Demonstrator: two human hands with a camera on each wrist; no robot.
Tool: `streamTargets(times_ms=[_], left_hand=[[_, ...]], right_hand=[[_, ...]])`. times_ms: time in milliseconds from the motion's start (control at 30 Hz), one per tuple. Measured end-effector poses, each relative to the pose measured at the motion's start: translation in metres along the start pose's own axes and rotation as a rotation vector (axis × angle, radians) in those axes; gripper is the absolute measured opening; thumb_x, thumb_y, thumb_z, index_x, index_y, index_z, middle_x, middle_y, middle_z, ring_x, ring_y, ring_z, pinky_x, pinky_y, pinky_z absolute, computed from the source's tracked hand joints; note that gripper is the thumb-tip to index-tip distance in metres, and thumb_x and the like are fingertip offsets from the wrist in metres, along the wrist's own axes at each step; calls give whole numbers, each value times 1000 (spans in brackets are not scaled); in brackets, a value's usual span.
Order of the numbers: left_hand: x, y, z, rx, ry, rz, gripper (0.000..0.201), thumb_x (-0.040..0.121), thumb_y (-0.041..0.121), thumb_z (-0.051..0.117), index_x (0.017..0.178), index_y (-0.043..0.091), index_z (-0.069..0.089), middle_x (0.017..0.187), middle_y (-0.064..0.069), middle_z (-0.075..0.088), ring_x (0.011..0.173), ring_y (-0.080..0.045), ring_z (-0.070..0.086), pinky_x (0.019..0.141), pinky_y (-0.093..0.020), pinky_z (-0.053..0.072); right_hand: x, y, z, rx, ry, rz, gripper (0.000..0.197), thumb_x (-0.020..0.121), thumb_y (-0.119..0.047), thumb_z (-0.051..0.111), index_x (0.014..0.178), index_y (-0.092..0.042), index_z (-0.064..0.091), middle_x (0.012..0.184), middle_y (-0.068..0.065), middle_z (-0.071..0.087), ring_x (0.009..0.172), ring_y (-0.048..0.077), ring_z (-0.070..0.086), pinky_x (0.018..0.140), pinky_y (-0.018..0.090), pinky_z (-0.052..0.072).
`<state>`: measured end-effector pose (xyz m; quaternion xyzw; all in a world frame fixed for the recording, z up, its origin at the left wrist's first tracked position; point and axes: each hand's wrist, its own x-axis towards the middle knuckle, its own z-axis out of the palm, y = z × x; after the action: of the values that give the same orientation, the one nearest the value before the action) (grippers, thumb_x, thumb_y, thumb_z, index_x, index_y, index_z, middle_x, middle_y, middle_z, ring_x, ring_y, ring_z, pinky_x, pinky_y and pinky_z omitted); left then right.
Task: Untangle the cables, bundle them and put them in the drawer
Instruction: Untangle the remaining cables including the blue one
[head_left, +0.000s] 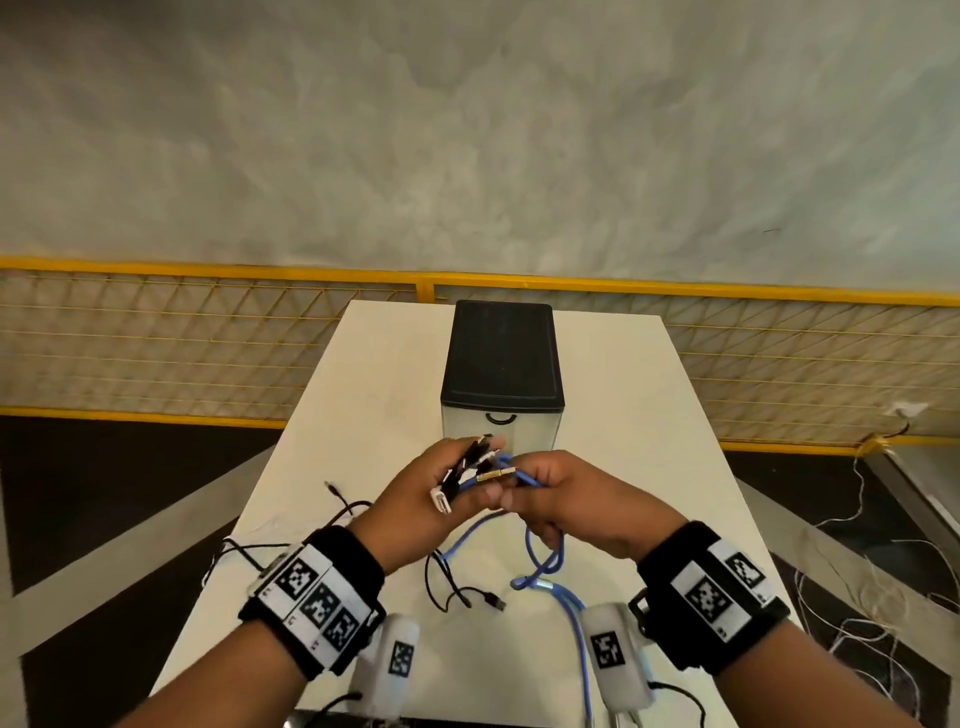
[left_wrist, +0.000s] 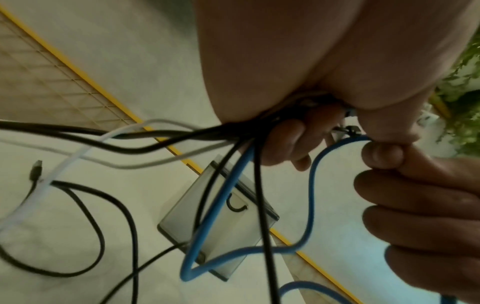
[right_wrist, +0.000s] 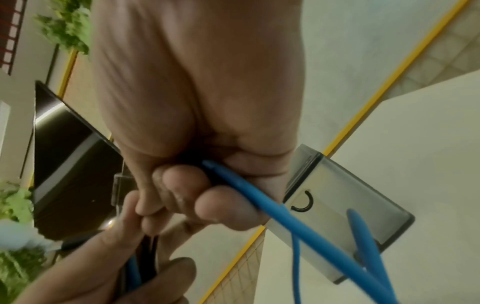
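Note:
Both hands hover over the white table (head_left: 623, 405) in front of a small drawer unit (head_left: 501, 364) with a black top and a closed clear drawer (head_left: 501, 431). My left hand (head_left: 457, 488) grips a bunch of cable ends: black plugs (head_left: 480, 447), a white plug (head_left: 441, 501) and a gold-tipped end of the blue cable (head_left: 545, 561). My right hand (head_left: 550, 493) holds the blue cable, its fingers curled round it (right_wrist: 233, 185). Black cables (left_wrist: 98, 205), a white cable (left_wrist: 52, 176) and the blue cable (left_wrist: 311, 197) hang from the left hand (left_wrist: 298, 133) down to the table.
A yellow-framed mesh fence (head_left: 156, 338) runs behind the table. Loose black cable ends (head_left: 467, 597) trail on the near part of the table. Thin white wires (head_left: 857, 623) lie on the floor to the right. The drawer handle (left_wrist: 236, 205) is a small black loop.

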<state>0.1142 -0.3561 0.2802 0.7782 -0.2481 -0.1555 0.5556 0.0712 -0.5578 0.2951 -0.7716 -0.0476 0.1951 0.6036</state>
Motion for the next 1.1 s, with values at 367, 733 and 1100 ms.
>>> streamTargets(times_ms=[367, 733, 1100], left_hand=[[7, 4, -88, -100, 658, -115, 7, 87, 9, 71, 82, 12, 68, 55, 10, 61, 40, 2, 47, 53, -26, 36], [8, 8, -150, -211, 1054, -47, 5, 86, 27, 71, 83, 24, 69, 71, 3, 58, 51, -10, 43, 53, -29, 38], [-3, -11, -15, 115, 312, 68, 21, 82, 26, 74, 98, 35, 64, 96, 9, 74, 93, -5, 70, 87, -31, 56]], right_hand=[[-12, 33, -12, -56, 10, 165, 4, 88, -14, 65, 89, -12, 68, 67, 11, 67, 61, 19, 64, 68, 30, 51], [-37, 76, 15, -563, -445, 622, 13, 79, -25, 57, 79, -29, 69, 84, 0, 76, 62, -6, 65, 48, 15, 43], [-15, 41, 16, -209, -113, 348, 11, 93, -30, 55, 91, -19, 57, 62, -3, 58, 57, 12, 57, 46, 23, 45]])
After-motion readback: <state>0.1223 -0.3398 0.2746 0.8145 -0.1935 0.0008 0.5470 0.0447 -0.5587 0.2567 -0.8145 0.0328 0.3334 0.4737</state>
